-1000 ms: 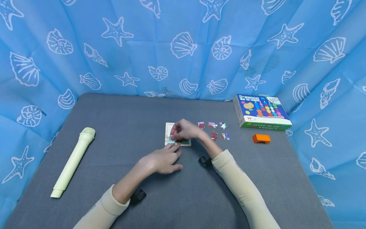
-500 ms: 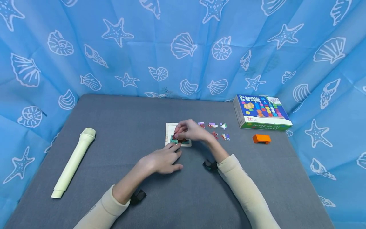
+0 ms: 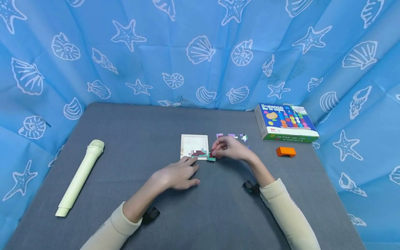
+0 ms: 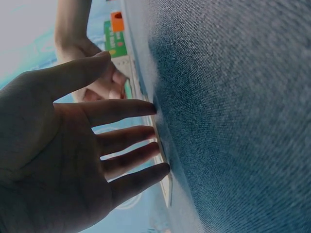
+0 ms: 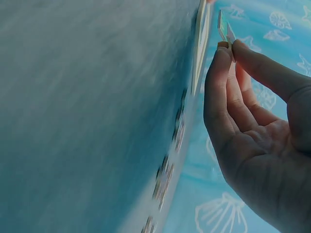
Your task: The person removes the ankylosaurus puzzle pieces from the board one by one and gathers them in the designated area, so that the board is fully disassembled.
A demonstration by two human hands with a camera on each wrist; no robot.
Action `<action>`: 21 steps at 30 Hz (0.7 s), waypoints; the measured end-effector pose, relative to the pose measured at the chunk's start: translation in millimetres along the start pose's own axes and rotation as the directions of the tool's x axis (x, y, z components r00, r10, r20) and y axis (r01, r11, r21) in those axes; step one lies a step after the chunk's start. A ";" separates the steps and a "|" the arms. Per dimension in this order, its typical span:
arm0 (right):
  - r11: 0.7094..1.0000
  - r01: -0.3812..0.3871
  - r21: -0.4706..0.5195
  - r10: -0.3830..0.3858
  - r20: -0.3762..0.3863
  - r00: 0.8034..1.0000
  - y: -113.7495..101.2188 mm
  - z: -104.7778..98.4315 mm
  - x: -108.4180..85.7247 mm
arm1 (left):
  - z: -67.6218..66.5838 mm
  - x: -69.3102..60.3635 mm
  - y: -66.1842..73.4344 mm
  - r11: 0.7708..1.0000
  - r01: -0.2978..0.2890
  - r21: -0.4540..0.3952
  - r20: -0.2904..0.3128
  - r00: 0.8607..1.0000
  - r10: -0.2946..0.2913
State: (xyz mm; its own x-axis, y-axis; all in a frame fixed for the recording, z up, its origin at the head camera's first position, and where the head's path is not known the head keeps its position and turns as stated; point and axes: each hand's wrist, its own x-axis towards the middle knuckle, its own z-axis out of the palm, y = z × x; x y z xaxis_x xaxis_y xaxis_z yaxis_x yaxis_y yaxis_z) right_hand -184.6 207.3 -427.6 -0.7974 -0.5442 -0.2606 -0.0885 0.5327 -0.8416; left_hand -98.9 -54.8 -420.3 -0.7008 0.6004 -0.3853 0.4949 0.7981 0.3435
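Note:
My right hand (image 3: 230, 147) pinches a green and dark-red jigsaw piece (image 3: 211, 158) just right of a small pale puzzle tray (image 3: 190, 141). In the right wrist view, thumb and fingertips hold that jigsaw piece (image 5: 223, 25) by one end, off the table. Joined pieces (image 3: 198, 153) lie along the tray's lower right part; the rest of its bed is bare. With straight, spread fingers, my left hand (image 3: 178, 174) rests at the tray's front edge. The left wrist view shows the left hand's (image 4: 63, 150) fingertips against the tray's side.
Loose jigsaw pieces (image 3: 244, 137) lie behind my right hand, which partly hides them. Farther right are a toy box (image 3: 285, 121) and an orange arch block (image 3: 285, 151). A pale green toy microphone (image 3: 81, 177) lies at the left. A blue curtain (image 3: 175, 62) hangs behind the grey table (image 3: 134, 132).
My right hand has moved right from over the tray, carrying the jigsaw piece out past its right edge. More of the tray now shows. The left hand has stayed in place.

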 end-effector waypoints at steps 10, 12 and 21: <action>0.999 -0.007 -0.036 0.007 0.002 1.000 18.2 -12.6 -17.9 | -0.7 -2.5 1.4 1.000 0.002 0.002 0.001 1.000 -0.002; 0.999 -0.016 -0.041 0.016 -0.002 1.000 19.3 -13.9 -19.6 | -0.9 -2.2 1.3 1.000 0.008 0.002 0.003 1.000 -0.008; 0.995 -0.033 -0.094 0.036 0.024 0.999 19.2 -18.3 -22.0 | -2.2 -1.7 -1.6 1.000 0.007 -0.030 -0.012 1.000 -0.007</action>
State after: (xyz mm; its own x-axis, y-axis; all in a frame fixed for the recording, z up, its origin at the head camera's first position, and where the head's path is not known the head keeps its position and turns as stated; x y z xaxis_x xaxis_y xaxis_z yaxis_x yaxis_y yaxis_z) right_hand -179.7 241.4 -429.3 -0.7857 -0.5401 -0.3016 -0.1177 0.6092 -0.7842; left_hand -99.6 -57.2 -418.3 -0.7104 0.5941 -0.3774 0.4746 0.8003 0.3665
